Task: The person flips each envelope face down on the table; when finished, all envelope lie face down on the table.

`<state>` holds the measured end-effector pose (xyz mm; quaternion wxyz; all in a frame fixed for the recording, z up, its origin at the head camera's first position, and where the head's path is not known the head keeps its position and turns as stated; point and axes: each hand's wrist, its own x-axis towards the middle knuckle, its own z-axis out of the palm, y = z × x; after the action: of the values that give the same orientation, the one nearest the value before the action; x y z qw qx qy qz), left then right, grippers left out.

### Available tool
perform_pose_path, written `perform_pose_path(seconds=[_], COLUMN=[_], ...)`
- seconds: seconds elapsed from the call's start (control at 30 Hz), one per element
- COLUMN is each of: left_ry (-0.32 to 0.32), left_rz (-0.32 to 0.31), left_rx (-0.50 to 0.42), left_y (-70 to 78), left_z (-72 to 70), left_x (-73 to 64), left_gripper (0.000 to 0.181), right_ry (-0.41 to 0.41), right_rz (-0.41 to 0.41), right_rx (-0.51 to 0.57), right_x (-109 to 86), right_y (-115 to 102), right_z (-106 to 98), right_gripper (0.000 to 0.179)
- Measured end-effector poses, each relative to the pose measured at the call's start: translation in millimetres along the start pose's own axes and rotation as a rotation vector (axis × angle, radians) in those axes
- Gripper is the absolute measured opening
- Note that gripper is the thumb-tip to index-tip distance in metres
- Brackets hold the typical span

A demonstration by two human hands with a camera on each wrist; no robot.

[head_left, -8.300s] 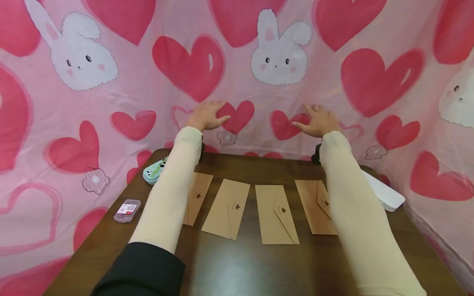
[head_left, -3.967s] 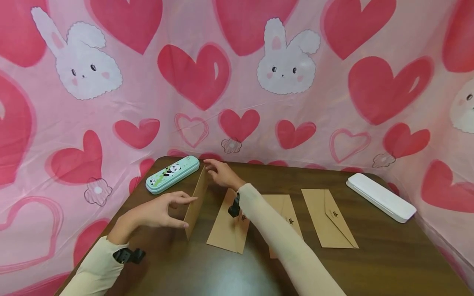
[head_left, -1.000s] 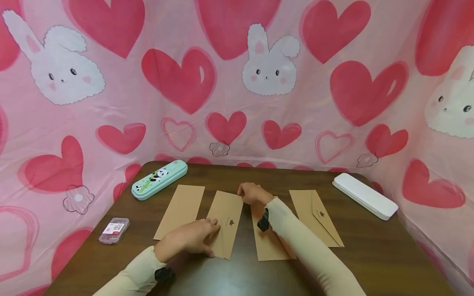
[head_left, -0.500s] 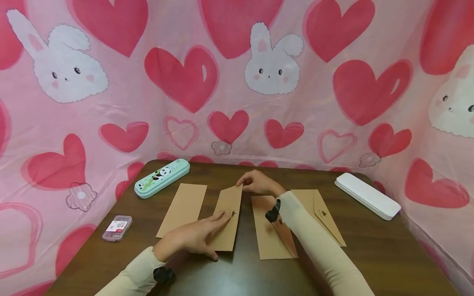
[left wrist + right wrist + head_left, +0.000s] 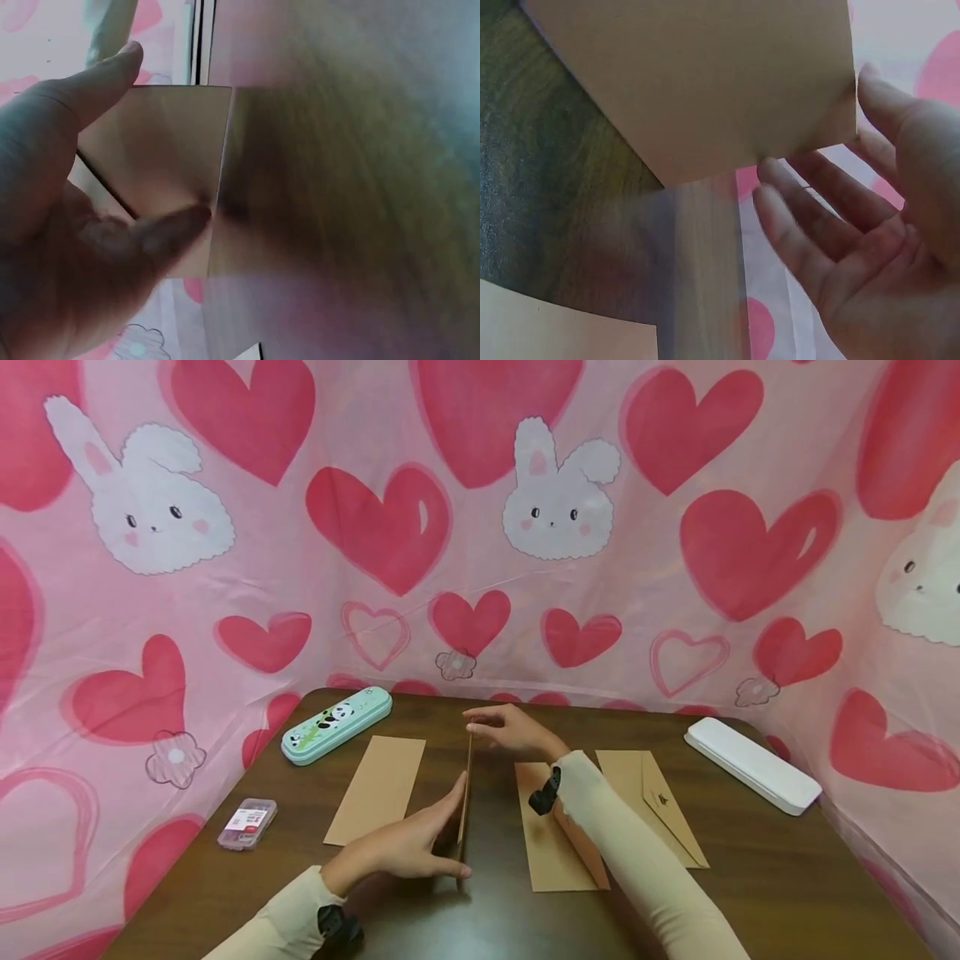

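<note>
A brown kraft envelope (image 5: 466,802) stands on its long edge near the table's middle, seen almost edge-on in the head view. My left hand (image 5: 408,845) holds its near end, thumb at the bottom corner and index finger at the upper edge. At the far end, my right hand (image 5: 513,732) holds the envelope by its upper corner; the right wrist view shows the thumb and fingertips at the edges of its plain face (image 5: 727,82). To the left lies a plain-side-up envelope (image 5: 378,789). Two flap-side-up envelopes (image 5: 543,852) (image 5: 651,793) lie to the right, one partly under my right forearm.
A mint panda-print pencil case (image 5: 337,725) lies at the back left. Nearer sits a small clear box with a label (image 5: 247,824). A long white case (image 5: 752,765) is along the right side. A pink heart-print curtain (image 5: 480,560) hangs behind the dark wooden table (image 5: 487,922).
The left envelope was turned plain side up earlier. Since one second ago, the second envelope has been lifted from lying flat, logo up, to standing on edge between both hands.
</note>
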<state>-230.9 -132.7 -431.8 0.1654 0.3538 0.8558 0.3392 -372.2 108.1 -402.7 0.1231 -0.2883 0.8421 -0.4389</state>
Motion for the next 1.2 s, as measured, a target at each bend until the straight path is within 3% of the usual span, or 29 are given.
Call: perform_pose_path(seconds=[0.1, 0.23, 0.3, 0.4, 0.5, 0.63, 0.97, 1.2], left_ry=[0.050, 0.209, 0.279, 0.325, 0.336, 0.338, 0.314, 0.273], left_rz=[-0.029, -0.012, 0.053, 0.168, 0.273, 0.350, 0.357, 0.319], left_rx=[0.040, 0.093, 0.102, 0.115, 0.131, 0.118, 0.107, 0.131], left_y=[1.8, 8.9, 13.2, 19.3, 21.4, 20.3, 15.3, 16.2], left_z=[2.6, -2.7, -9.4, -17.5, -19.7, -18.3, -21.6, -25.3], left_x=[-1.0, -7.9, -12.0, -12.6, -10.6, -7.9, -6.3, -5.8], left_gripper=[0.134, 0.136, 0.122, 0.085, 0.049, 0.030, 0.033, 0.036], right_ry=[0.019, 0.020, 0.011, 0.018, 0.024, 0.019, 0.014, 0.041], right_rz=[0.014, 0.002, -0.005, 0.000, 0.002, 0.007, 0.015, 0.025], right_rx=[-0.019, -0.063, -0.058, -0.049, -0.052, -0.056, 0.060, -0.172], right_x=[-0.7, 1.0, 2.8, 2.8, 2.3, 2.1, 13.6, 17.8], right_y=[2, -1, -2, -2, -1, 1, 15, 39], right_z=[0, 3, 5, 5, 4, 4, 15, 35], right_gripper=[0.047, 0.049, 0.050, 0.048, 0.048, 0.048, 0.043, 0.029])
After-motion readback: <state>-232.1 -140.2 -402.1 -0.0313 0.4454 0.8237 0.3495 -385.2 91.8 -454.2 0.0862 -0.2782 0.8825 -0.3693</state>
